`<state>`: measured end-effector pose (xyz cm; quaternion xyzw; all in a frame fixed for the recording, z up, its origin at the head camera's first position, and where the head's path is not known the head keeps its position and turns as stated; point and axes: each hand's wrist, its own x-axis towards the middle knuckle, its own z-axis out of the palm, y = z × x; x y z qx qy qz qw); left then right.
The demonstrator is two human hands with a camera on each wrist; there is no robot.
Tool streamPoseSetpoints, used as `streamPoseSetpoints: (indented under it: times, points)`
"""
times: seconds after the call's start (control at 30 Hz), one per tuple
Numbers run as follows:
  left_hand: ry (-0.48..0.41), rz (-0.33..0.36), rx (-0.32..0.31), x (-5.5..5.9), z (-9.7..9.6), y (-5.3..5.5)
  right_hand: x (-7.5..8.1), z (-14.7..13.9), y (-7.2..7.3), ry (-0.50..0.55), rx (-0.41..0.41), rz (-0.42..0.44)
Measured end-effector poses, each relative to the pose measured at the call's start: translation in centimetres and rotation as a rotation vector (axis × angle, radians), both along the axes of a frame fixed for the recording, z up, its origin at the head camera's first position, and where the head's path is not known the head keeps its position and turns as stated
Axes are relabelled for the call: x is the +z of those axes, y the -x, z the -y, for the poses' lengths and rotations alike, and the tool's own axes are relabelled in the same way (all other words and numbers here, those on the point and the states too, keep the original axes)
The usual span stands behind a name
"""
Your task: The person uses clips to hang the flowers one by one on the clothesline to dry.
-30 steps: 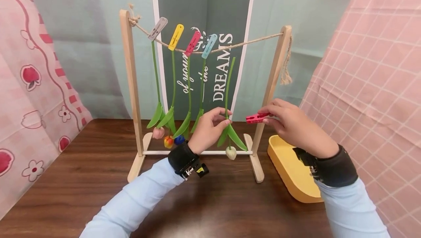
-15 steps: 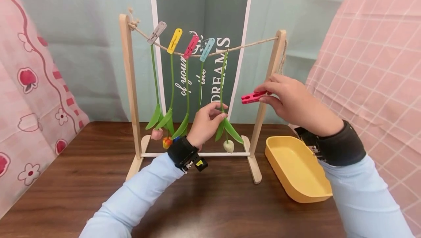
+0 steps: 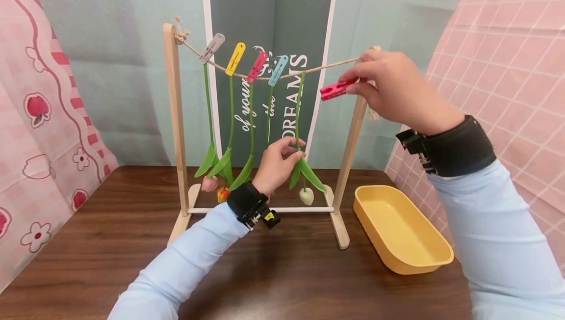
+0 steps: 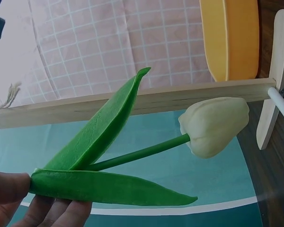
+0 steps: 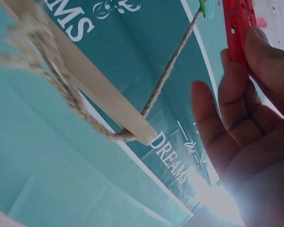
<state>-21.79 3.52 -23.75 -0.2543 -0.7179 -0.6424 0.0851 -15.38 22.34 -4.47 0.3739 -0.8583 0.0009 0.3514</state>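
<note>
My left hand (image 3: pixel 279 165) pinches the stem of a white tulip (image 3: pixel 306 196), which hangs bloom down; its green leaves (image 4: pixel 113 187) spread just past the fingertips in the left wrist view. The stem's top end meets the rope (image 3: pixel 328 66), with no clip on it. Right of that spot, my right hand (image 3: pixel 393 89) pinches a red clothespin (image 3: pixel 337 89) by one end, its other end pointing left toward the stem. Along the rope, a grey clothespin (image 3: pixel 212 48), a yellow one, a red one and a light blue clothespin (image 3: pixel 278 70) hold other upside-down tulips. The left forearm hides some blooms.
The rope is tied between two wooden posts (image 3: pixel 174 114) of a stand with a white bottom bar (image 3: pixel 302 209). A yellow tray (image 3: pixel 403 231) sits right of the stand on the dark wooden table (image 3: pixel 282 280). Fabric backdrops surround the table.
My right hand has risen with the red clothespin from beside the post to near rope height. The left hand has shifted slightly left with the white tulip, bringing its stem end to the rope.
</note>
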Motion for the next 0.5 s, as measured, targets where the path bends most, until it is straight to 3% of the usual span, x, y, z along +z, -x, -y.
streamPoseSetpoints:
  times: [0.23, 0.5]
  points:
    - [0.021, -0.007, 0.02, 0.1, -0.3, 0.5, 2.1, 1.1, 0.9, 0.002, -0.041, -0.054]
    - [0.032, -0.038, 0.026, 0.1, -0.4, 0.6, 4.0, 2.5, 2.5, -0.036, -0.126, 0.0]
